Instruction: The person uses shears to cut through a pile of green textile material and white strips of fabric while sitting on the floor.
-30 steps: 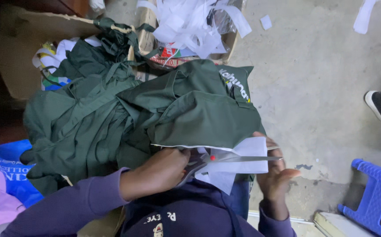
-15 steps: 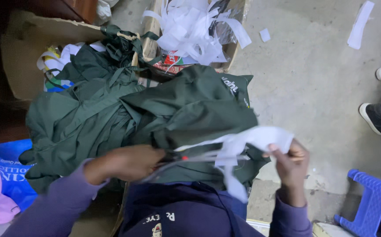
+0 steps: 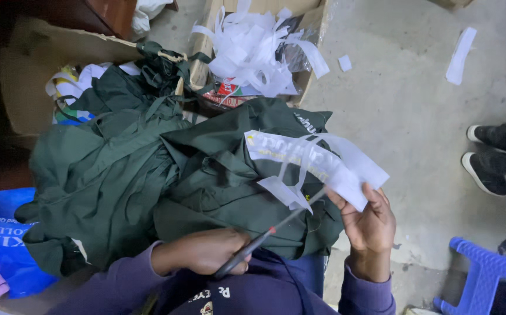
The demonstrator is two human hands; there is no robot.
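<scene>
A person's left hand [image 3: 200, 252] grips scissors [image 3: 270, 233], blades reaching a white printed sheet [image 3: 317, 166] pinched in the right hand [image 3: 370, 224], above the green garment pile [image 3: 148, 175]. The sheet looks partly cut; white offcuts [image 3: 253, 52] beyond the pile suggest much trimming is done.

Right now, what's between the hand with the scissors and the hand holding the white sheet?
In the head view, dark green cloth lies between the left hand and right hand; the scissors reach across it toward the white sheet.
</scene>
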